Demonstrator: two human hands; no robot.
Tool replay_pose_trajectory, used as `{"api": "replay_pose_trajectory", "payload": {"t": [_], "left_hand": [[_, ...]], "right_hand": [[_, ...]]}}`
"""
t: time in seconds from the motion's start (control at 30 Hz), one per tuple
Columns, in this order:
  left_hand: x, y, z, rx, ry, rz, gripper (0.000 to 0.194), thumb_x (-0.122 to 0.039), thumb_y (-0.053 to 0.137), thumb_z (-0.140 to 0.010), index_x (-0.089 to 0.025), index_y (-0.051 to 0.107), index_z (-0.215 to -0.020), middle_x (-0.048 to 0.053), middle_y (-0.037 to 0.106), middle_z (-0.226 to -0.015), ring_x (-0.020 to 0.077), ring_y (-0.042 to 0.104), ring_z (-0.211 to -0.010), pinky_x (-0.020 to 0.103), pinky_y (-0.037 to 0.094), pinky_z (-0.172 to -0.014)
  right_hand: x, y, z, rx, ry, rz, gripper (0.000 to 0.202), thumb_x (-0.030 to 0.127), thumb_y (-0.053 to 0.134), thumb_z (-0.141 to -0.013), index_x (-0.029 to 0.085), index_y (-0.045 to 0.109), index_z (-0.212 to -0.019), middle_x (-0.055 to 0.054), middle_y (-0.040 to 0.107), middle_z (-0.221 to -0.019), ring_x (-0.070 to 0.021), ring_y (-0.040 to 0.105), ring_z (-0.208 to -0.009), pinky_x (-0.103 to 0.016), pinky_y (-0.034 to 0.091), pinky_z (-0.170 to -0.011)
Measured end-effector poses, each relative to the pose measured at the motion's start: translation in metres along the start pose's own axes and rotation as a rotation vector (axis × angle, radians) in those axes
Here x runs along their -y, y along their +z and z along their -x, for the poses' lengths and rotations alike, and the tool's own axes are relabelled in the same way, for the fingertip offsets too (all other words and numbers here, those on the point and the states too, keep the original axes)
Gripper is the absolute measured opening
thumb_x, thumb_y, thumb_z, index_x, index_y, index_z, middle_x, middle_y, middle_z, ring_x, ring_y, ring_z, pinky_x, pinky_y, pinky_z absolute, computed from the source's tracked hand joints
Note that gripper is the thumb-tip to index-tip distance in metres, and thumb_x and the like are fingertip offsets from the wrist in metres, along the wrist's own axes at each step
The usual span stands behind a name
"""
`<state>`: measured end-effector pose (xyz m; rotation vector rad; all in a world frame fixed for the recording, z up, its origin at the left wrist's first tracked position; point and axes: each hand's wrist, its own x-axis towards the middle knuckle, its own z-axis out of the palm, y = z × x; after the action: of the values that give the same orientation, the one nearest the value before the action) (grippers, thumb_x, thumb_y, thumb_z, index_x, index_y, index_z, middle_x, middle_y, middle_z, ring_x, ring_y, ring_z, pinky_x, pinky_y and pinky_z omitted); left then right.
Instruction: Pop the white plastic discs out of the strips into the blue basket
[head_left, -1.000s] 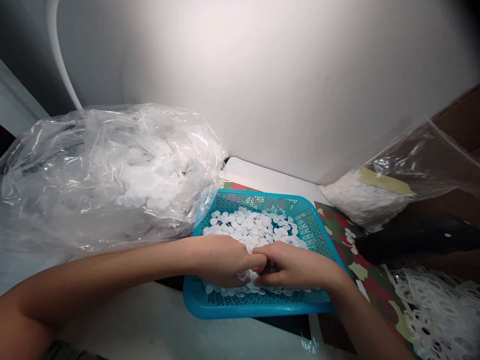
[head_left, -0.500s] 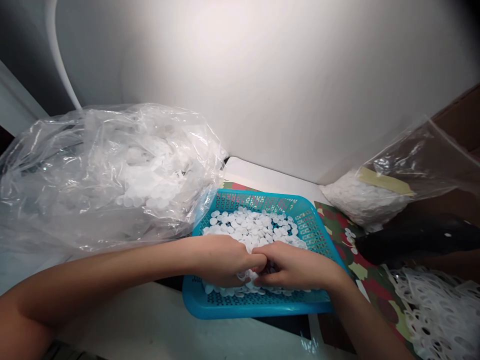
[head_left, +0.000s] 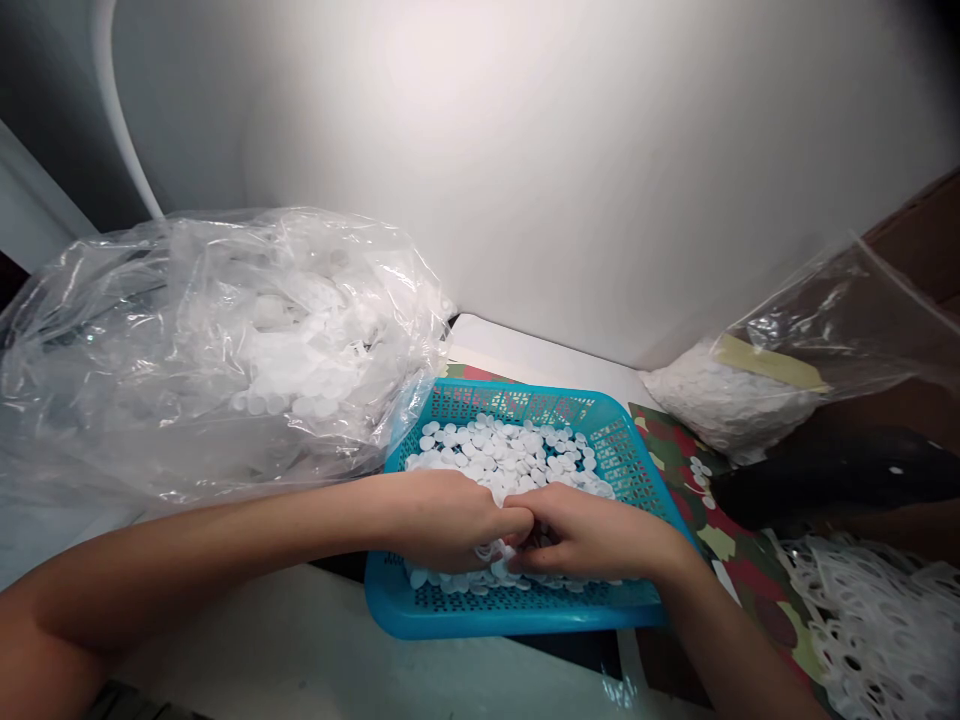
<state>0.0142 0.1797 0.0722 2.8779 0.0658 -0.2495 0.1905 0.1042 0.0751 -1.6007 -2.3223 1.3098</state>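
Observation:
Over a blue plastic basket (head_left: pixel 420 622) with mesh sides, my hands meet, their fingertips touching. Small white plastic discs (head_left: pixel 510 450) lie scattered across the basket's bottom. My left hand (head_left: pixel 450 518) is closed, its fingers curled round a translucent white plastic piece with ring-shaped openings (head_left: pixel 491 552). From the other side my right hand (head_left: pixel 589 530) pinches at the same piece, thumb and forefinger close together. Most of the piece is hidden by my fingers.
A large clear bag (head_left: pixel 187 380) of white plastic pieces lies at left. Behind right stands another bag (head_left: pixel 735 400) with a yellow strip. Holed white plastic frames (head_left: pixel 885 630) are heaped at lower right, near a black object (head_left: pixel 840 475). A few discs (head_left: pixel 701 480) rest on the camouflage-patterned mat (head_left: pixel 757 575).

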Motion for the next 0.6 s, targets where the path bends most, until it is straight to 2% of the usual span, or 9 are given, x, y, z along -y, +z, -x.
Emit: {"api": "replay_pose_trajectory", "payload": {"t": [0.6], "left_hand": [[0.0010, 0.0028, -0.0006, -0.004, 0.009, -0.051, 0.018, -0.031, 0.039, -0.085, -0.022, 0.051, -0.096, 0.002, 0.058, -0.059, 0.0144, 0.043, -0.040, 0.024, 0.020, -0.038]], "right_hand": [[-0.0017, -0.0003, -0.0004, -0.008, -0.015, 0.005, 0.012, 0.029, 0.056, -0.077, 0.019, 0.056, -0.085, 0.002, 0.061, -0.078, -0.0121, 0.055, -0.070, -0.020, 0.036, -0.057]]}}
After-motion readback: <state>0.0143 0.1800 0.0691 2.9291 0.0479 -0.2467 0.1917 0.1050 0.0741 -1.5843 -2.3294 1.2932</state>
